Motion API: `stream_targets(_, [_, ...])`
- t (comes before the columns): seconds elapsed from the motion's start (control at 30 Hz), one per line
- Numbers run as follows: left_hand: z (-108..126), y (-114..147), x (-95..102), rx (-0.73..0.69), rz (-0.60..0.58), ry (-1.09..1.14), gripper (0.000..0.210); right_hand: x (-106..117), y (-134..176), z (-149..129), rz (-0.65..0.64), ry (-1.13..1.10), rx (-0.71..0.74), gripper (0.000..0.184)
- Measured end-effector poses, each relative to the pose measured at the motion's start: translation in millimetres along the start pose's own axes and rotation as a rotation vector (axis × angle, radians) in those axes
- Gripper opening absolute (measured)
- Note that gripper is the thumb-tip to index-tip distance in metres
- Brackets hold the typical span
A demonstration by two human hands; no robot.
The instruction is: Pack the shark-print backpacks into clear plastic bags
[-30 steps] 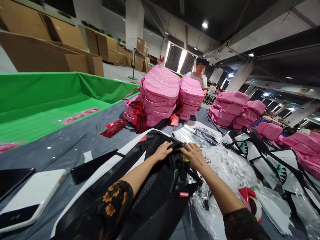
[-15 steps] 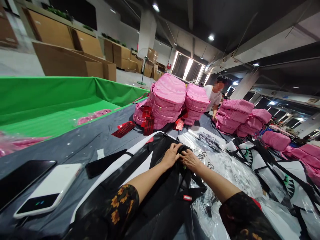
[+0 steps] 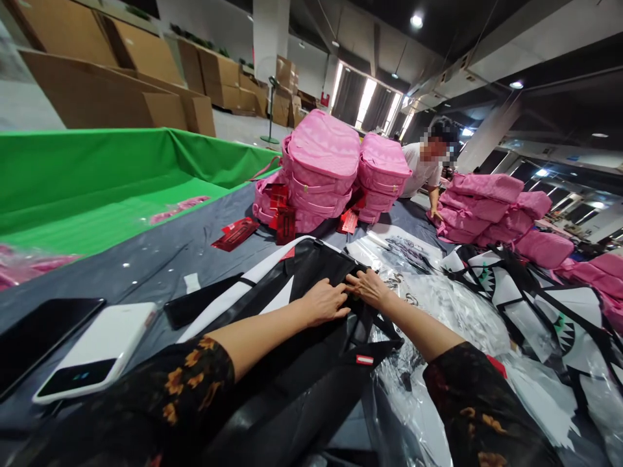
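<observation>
A black-and-white bag [image 3: 287,383] lies in front of me, with a small red-and-white label [image 3: 365,359] on its black part. My left hand [image 3: 324,303] is closed on the bag's black material, fingers bent. Close beside it on the right, my right hand [image 3: 367,287] grips the bag near its upper edge. The fingertips of both hands almost meet, and what lies beneath them is partly hidden. Black straps hang just below my right hand.
Clear plastic bags [image 3: 448,311] spread to the right, beside black-and-white pieces [image 3: 555,318]. Pink backpacks [image 3: 321,149] with red tags stand behind. A white power bank [image 3: 97,350] and a black phone [image 3: 48,337] lie left. A person [image 3: 423,162] touches another pink stack.
My left hand has moved slightly left and down, with its fingers less tucked together against the right hand. The view has tilted a little, and the other person leans further forward.
</observation>
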State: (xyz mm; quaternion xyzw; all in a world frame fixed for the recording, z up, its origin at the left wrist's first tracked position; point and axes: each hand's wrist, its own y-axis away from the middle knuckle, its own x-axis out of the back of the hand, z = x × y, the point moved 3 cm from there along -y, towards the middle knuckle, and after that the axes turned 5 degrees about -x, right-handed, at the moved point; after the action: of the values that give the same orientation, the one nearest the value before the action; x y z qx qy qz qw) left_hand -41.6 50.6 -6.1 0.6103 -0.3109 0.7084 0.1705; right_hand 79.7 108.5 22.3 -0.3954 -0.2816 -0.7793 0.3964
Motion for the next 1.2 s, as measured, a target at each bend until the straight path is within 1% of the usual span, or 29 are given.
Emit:
stream_targets(0.13, [2,1,-5.0,-0.013,-0.011,-0.004,0.041,1,3,-9,0.002,-0.012,0.020,0.016])
stream_targets(0.23, [-2,-2,-3.7,-0.024,-0.020,0.006,0.039,1,6,-9,-0.010,-0.018,0.043,0.016])
stream_targets(0.3, [-7,-2,-0.3,-0.036,-0.030,0.015,0.039,0,6,-5,-0.014,-0.029,0.048,0.016])
stream_targets(0.47, [-15,1,6.9,-0.057,-0.068,0.023,0.036,-3,9,9,-0.015,-0.062,0.042,0.028])
stream_targets(0.67, [-15,-3,5.9,-0.039,-0.107,0.032,0.038,-3,14,18,-0.036,-0.081,0.054,0.025])
stream_targets(0.77, [-12,-7,4.2,-0.036,-0.122,0.036,0.039,-5,17,20,-0.021,-0.107,0.067,0.024])
stream_targets(0.93, [-10,-6,2.4,-0.064,-0.189,0.019,0.039,-12,18,21,0.043,-0.169,0.052,0.023])
stream_targets(1.1, [-16,-7,6.6,-0.073,-0.267,-0.002,0.037,-18,15,23,0.014,-0.184,0.050,0.028])
stream_targets(1.2, [-16,-13,8.4,-0.043,-0.296,-0.022,0.040,-20,11,25,0.008,-0.213,0.031,0.032])
